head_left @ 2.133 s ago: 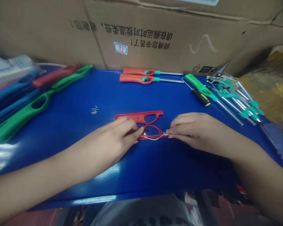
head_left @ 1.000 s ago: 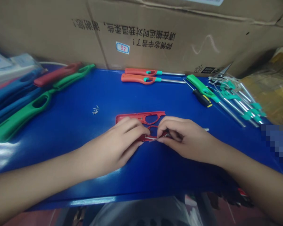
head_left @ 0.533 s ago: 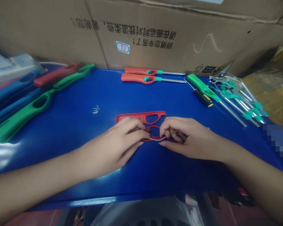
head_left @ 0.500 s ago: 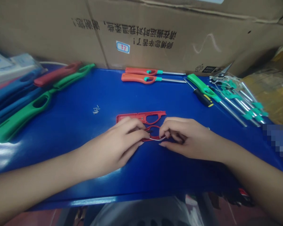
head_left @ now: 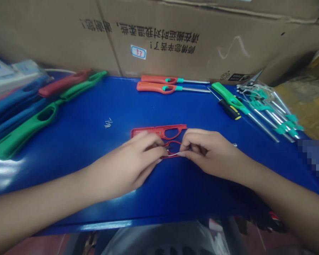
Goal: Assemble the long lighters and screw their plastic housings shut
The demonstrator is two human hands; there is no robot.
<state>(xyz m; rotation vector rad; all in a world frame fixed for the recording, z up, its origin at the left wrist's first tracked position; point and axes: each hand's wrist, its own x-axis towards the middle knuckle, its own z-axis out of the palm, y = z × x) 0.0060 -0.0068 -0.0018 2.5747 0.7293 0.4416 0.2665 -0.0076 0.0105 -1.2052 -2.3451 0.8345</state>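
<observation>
Two red lighter shell halves lie at the middle of the blue table. The far red shell half (head_left: 174,132) shows its inside and its finger loop. Over the near red shell half (head_left: 174,142) both my hands work close together, hiding most of it. A thin white wire (head_left: 173,154) stretches across its loop between my fingertips. My left hand (head_left: 142,161) is closed, its fingers pressed down on the near shell half at the left end of the wire. My right hand (head_left: 211,150) pinches the wire's right end between thumb and forefinger.
Several small screws (head_left: 108,123) lie left of the shells. Two orange lighters (head_left: 156,88) rest before a cardboard box (head_left: 159,35). At right are a green lighter (head_left: 225,95), a screwdriver (head_left: 230,110) and several metal tubes (head_left: 273,115). Green shells (head_left: 23,136) and blue shells (head_left: 14,104) are at left.
My right hand has shifted slightly left and closed its thumb and forefinger on the white wire, which looks straighter now. My left hand stays nearly still.
</observation>
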